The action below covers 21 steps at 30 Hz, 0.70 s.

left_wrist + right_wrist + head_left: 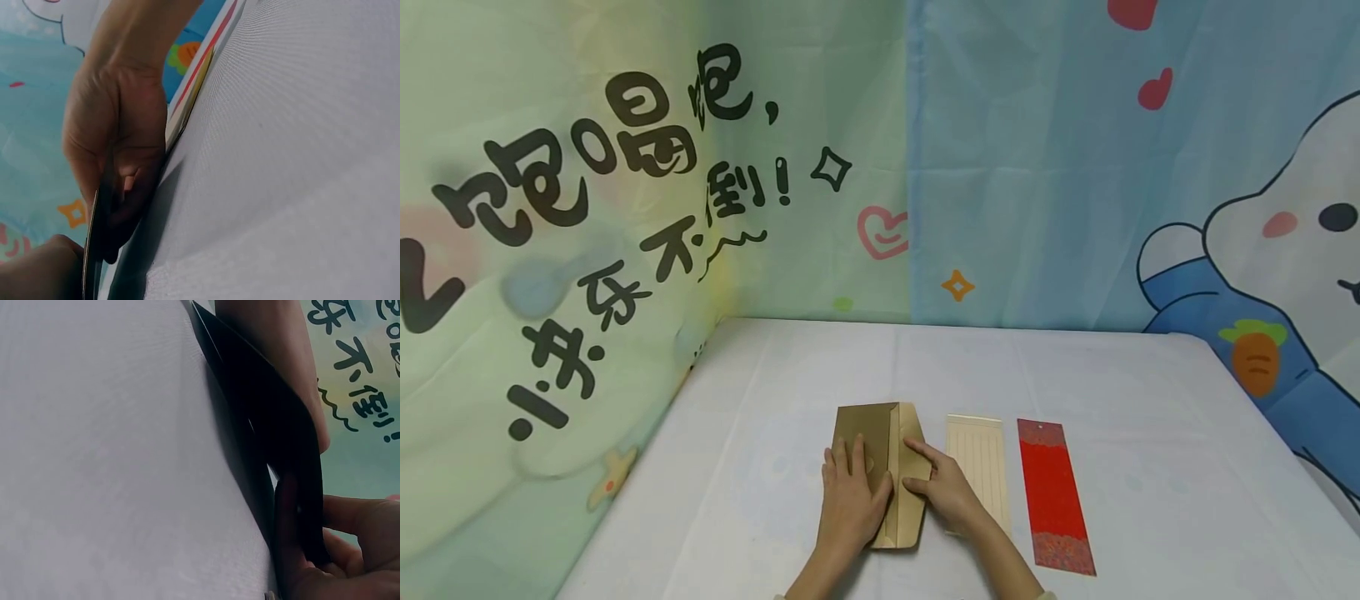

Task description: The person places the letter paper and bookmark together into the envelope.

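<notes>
While the white bench (1187, 467) carried everything, the gold envelope (880, 446) was near front-centre, contents not visible. Red strip (1057, 496) lay right of the cream slatted piece (979, 467), apart. Left hand (853, 508) rested on the envelope, fingers straight; right hand (951, 487) pinched its right flap (911, 527).

White desk (1195, 475); on it, left to right: gold-brown paper envelope (880, 435), cream ribbed panel (977, 458), red strip (1057, 493) with patterned ends

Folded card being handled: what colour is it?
The folded card is brownish gold, lighter on its right side; the head view shows it best.
</notes>
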Tool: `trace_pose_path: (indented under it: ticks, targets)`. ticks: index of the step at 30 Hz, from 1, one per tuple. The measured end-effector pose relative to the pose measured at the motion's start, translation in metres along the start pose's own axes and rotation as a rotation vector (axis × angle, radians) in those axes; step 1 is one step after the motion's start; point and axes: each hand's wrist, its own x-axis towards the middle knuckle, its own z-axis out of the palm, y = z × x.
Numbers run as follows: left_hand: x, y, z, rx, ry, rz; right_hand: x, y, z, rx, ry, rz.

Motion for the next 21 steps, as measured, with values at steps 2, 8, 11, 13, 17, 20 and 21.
trace_pose_path:
  ticks: [2, 8, 11, 13, 17, 20, 21]
  targets:
    - [0.0, 0.0, 0.0, -0.001, -0.004, -0.005, 0.001, 0.001, -0.001, 0.019, -0.004, 0.007]
    - [0.0, 0.001, 0.001, -0.028, -0.013, -0.019, 0.0, 0.003, -0.004, 0.117, -0.056, -0.008]
    - [-0.001, 0.001, 0.001, -0.036, 0.001, -0.019, 0.0, 0.005, -0.005, 0.174, -0.1, -0.025]
    - [0.0, 0.001, 0.0, -0.038, 0.012, -0.025, -0.001, 0.006, -0.006, 0.21, -0.122, -0.039]
    - [0.001, 0.0, -0.002, -0.039, 0.037, -0.028, 0.0, 0.008, -0.008, 0.247, -0.13, -0.055]
    - [0.004, -0.001, -0.005, -0.029, 0.069, -0.003, 0.001, 0.01, -0.009, 0.277, -0.137, -0.075]
    - [0.005, -0.001, -0.006, -0.022, 0.083, 0.009, 0.001, 0.011, -0.01, 0.297, -0.145, -0.087]
